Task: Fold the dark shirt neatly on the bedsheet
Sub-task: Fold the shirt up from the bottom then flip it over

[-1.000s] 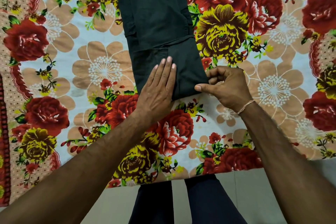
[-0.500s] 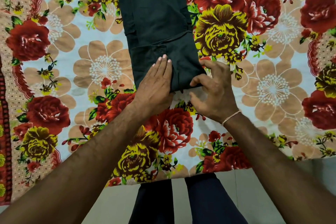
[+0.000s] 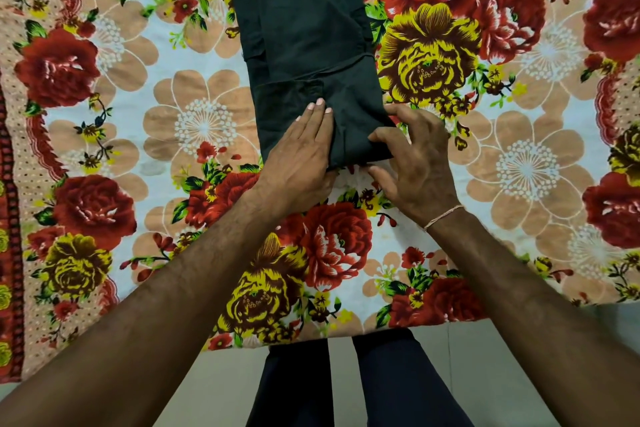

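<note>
The dark shirt (image 3: 304,28) lies as a long narrow strip on the floral bedsheet (image 3: 194,125), running from the top edge down to the middle. Its near end is doubled over into a thick fold. My left hand (image 3: 301,156) rests flat on that near end, fingers together, pressing the cloth down. My right hand (image 3: 415,163) is at the fold's right corner, thumb and fingers pinching the edge of the dark cloth. The far end of the shirt is cut off by the frame.
The bedsheet's near edge (image 3: 311,340) runs across the lower part of the view, with pale floor (image 3: 519,357) below it. My legs in dark trousers (image 3: 346,388) show at the bottom centre. A thin thread band sits on my right wrist (image 3: 443,217).
My right hand has shifted from beside the fold onto its right corner and now pinches the edge. My left hand has slid slightly nearer, still pressing flat on the cloth.
</note>
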